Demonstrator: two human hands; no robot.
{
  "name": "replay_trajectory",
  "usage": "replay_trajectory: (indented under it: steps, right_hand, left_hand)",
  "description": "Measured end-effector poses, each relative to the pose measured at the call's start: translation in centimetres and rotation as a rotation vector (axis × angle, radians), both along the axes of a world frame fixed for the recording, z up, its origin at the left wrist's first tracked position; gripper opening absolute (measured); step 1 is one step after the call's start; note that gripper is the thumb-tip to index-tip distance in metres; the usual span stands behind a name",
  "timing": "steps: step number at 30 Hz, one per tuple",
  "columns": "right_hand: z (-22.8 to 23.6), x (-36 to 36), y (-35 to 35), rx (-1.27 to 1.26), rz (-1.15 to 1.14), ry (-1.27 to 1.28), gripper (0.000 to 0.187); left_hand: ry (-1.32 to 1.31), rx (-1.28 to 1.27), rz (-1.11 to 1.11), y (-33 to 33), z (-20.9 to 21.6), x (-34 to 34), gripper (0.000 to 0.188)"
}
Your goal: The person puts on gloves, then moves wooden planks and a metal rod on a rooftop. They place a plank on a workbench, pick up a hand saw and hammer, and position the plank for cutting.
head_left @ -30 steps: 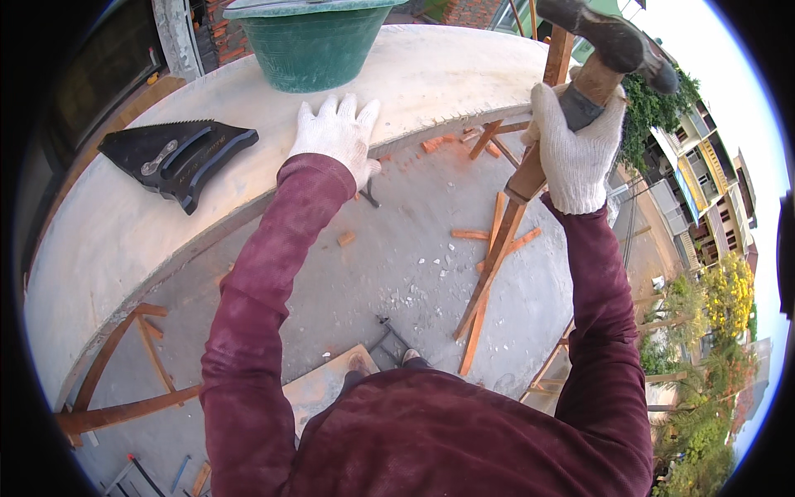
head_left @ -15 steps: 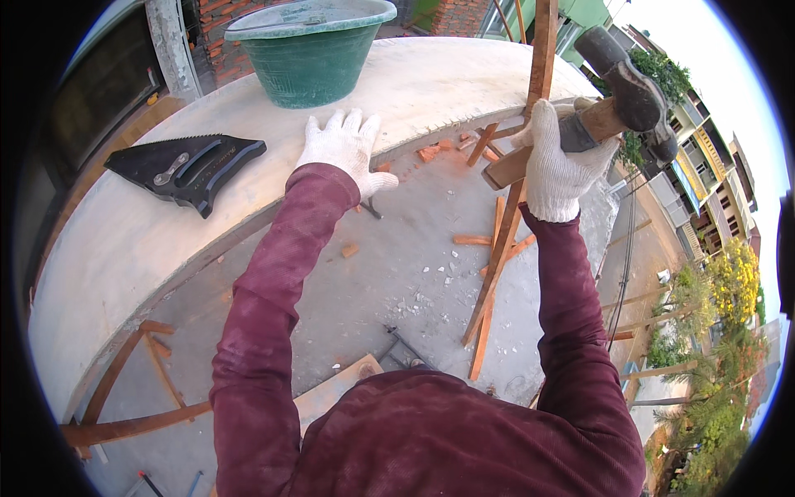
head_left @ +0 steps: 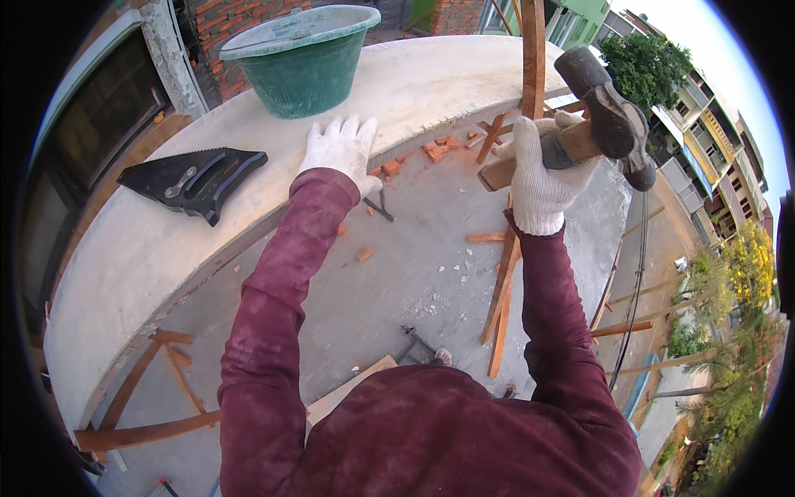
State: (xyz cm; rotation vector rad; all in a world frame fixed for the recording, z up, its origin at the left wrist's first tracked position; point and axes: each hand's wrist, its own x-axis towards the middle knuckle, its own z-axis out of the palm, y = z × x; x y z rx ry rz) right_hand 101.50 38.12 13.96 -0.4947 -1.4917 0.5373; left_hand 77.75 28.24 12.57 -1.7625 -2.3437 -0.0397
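Note:
My left hand (head_left: 338,153), in a white knit glove, lies with fingers spread on the edge of a pale curved wall top (head_left: 207,248). My right hand (head_left: 546,182), also gloved, is closed round the wooden handle of a hammer (head_left: 609,116), raised with its dark metal head to the right. An upright wooden post (head_left: 533,58) passes behind that hand; whether the hand touches it I cannot tell. Left of my left hand lies a black handsaw (head_left: 195,182), teeth facing away. Beyond my hand stands a green basin (head_left: 302,74) with a whitish rim.
Broken brick pieces (head_left: 437,149) and pale chips lie on the grey concrete floor (head_left: 373,282). Wooden braces (head_left: 149,431) stand at lower left, and more strips (head_left: 501,306) lie near my right arm. Past the right edge are a street, trees and buildings (head_left: 712,132).
The whole view has shifted slightly. My right hand and the hammer appear a little further left and lower; the left hand keeps its place on the wall top.

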Motion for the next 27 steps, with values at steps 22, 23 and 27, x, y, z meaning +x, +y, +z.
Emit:
replay_trajectory:
  steps: [22,23,27]
  right_hand:
    - [-15.1,-2.5,2.9,-0.203,-0.079,-0.476,0.032]
    - [-17.1,-1.7,2.7,-0.344,-0.030,-0.653,0.036]
    - [-16.6,-0.3,0.1,-0.327,0.072,-0.431,0.036]
  left_hand:
    - [0.070,0.113,-0.076,1.5,-0.9,-0.3,0.082]
    - [0.082,0.108,-0.073,1.3,-1.0,-0.5,0.085]
    - [0.091,0.142,-0.063,0.7,-1.6,-0.7,0.085]
